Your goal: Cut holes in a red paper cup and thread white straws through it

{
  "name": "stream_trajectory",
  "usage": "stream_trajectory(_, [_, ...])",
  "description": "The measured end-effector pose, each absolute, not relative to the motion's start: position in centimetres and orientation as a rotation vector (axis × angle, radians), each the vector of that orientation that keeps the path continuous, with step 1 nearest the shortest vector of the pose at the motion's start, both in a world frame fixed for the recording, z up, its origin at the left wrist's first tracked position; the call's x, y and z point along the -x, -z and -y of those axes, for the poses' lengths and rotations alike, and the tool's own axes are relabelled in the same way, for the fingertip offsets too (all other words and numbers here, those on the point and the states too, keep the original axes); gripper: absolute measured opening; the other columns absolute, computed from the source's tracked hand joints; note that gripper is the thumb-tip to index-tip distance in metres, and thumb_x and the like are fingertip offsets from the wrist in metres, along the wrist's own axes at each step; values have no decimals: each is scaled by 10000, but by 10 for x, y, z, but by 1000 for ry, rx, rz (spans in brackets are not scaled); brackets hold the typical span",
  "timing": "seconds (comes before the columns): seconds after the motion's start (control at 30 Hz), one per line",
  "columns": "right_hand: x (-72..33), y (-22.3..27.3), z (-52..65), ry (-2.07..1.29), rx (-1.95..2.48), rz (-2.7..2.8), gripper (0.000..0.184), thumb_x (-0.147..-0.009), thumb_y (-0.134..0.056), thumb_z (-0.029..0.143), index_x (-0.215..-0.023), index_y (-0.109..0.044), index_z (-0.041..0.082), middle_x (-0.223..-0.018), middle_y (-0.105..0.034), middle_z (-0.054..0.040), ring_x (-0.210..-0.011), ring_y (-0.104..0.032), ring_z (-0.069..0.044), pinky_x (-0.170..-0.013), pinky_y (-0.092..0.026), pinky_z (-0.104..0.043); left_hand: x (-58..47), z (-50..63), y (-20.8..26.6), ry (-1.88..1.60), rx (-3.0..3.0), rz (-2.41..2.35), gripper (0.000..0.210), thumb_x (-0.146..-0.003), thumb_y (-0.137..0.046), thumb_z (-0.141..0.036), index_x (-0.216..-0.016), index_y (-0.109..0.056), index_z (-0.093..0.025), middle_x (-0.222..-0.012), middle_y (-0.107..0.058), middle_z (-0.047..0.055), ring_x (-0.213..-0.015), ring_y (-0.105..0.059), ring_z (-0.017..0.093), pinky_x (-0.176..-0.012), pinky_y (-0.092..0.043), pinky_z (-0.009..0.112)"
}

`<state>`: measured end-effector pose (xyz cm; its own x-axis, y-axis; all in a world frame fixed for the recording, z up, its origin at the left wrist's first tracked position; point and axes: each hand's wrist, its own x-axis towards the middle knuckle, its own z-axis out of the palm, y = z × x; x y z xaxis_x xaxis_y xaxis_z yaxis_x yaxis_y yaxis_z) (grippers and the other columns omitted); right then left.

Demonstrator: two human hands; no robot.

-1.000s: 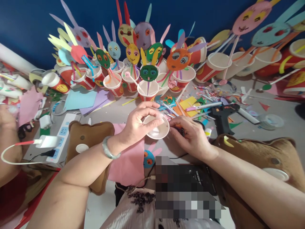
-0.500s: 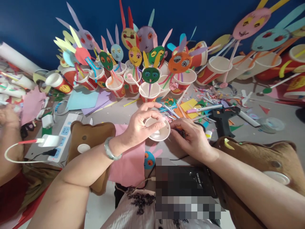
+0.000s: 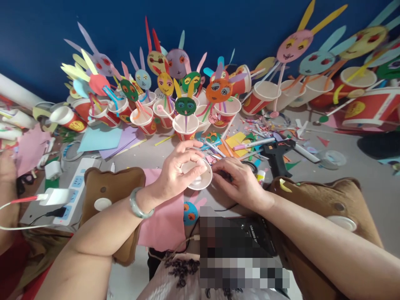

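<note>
A white-lined paper cup (image 3: 205, 180) stands in front of me, its open mouth facing up toward me. My left hand (image 3: 176, 170) has its fingers and thumb closed over the cup's left rim, and a jade-coloured bangle sits on that wrist. On the cup's other side, my right hand (image 3: 242, 182) is curled with its fingertips close against the cup wall. Whatever those right fingers pinch is hidden. Below the cup lies a blue paper face (image 3: 190, 213) with pink ears, next to a pink paper sheet (image 3: 162, 227).
Behind stand paper cups with paper animal faces, such as a green face (image 3: 185, 106). A black glue gun (image 3: 276, 156) lies right amid paper scraps. Brown cushions (image 3: 114, 191) flank my arms. A power strip (image 3: 73, 187) and another person's arm (image 3: 8, 200) are at left.
The view has shifted slightly to the right, so the scene sits farther left. Both hands keep nearly the same pose at the cup.
</note>
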<state>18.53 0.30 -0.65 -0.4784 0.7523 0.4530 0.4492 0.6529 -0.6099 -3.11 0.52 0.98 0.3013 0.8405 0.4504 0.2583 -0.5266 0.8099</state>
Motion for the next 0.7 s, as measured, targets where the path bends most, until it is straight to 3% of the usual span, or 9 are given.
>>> stream_trajectory(0.7, [-186,10,-2,-532,944,2174,34,-913,-608,195,-893,-611,223,-803,-701,-27,-728,-647,-172,-695,-516,-311,33,-4,-10,-1173,-1943,-930,83,-908,-703,-270,-875,-683,-196,-1197,-652,93,-1169,-645,211,-1020,-531,387])
